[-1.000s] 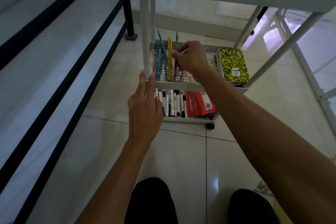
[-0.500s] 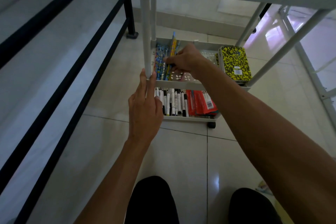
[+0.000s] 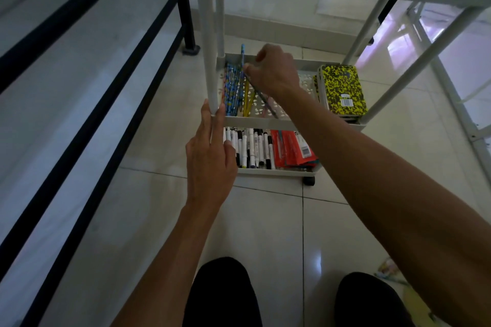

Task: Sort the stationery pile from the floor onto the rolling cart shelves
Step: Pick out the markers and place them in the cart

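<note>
Black railing bars (image 3: 87, 103) ran along the left of the tiled floor (image 3: 148, 220), and we noted nothing resting on them. Next came the white rolling cart (image 3: 265, 123). Our left hand (image 3: 210, 156) lay against its near-left post (image 3: 211, 61), fingers straight and close together, pressed flat rather than wrapped; we judged this was to steady a wheeled frame while the other hand worked. On the middle shelf, at its left end, lay the blue patterned pencils (image 3: 232, 87) side by side, too tightly packed for a firm count, with two or three yellow pencils (image 3: 247, 99) beside them. Our right hand (image 3: 273, 71) was curled above that shelf, fingertips pinched on a grey pencil (image 3: 261, 99) that slanted down to the shelf floor; a blue one stood up behind the knuckles, and whether it too was held we could not tell. We judged the pencil was being laid in with its kind. At the shelf's right end sat a yellow-and-black notebook (image 3: 341, 87) topping a short stack of uncertain number. On the bottom shelf we counted roughly ten markers (image 3: 252, 148), then red packets (image 3: 291, 148), at least two. A few loose items (image 3: 390, 271) remained on the floor at far right.
</note>
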